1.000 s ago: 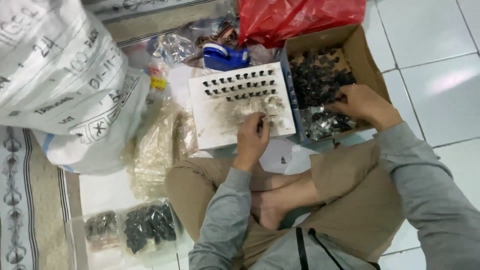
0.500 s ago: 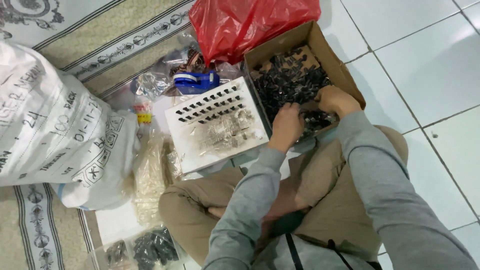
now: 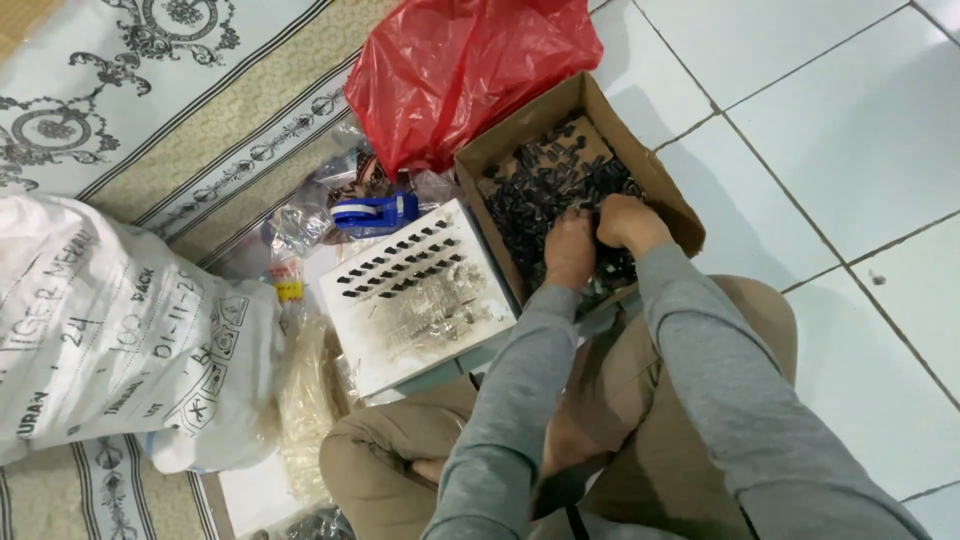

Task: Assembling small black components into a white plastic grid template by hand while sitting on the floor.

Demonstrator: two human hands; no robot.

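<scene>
- Right, reading the head view from 9 o'clock across to 3 o'clock.
- 9 o'clock: big white sack (image 3: 110, 340) with dark markings, lying on a patterned mat (image 3: 150, 90).
- Just right of the sack: bundle of clear plastic bags (image 3: 310, 400), by my knee.
- Centre: white perforated tray (image 3: 415, 295), flat on the floor, rows of small dark pieces slotted along its far edge, near half bare and scuffed grey.
- 11 o'clock of the tray: blue tape dispenser (image 3: 375, 213), touching clear wrap.
- 12 o'clock: red plastic bag (image 3: 470, 70), crumpled, against the far-left wall of the box.
- 1 o'clock of the tray: cardboard box (image 3: 575, 100), open, full of small black parts (image 3: 540, 190).
- Left hand (image 3: 570, 250) is down in the near end of the box, fingers curled into the parts; I can't tell whether it pinches anything.
- Right hand (image 3: 628, 222) is just beside it, touching, fingers bent into the same heap; grip hidden too.
- 3 o'clock: white floor tiles (image 3: 850, 150).
</scene>
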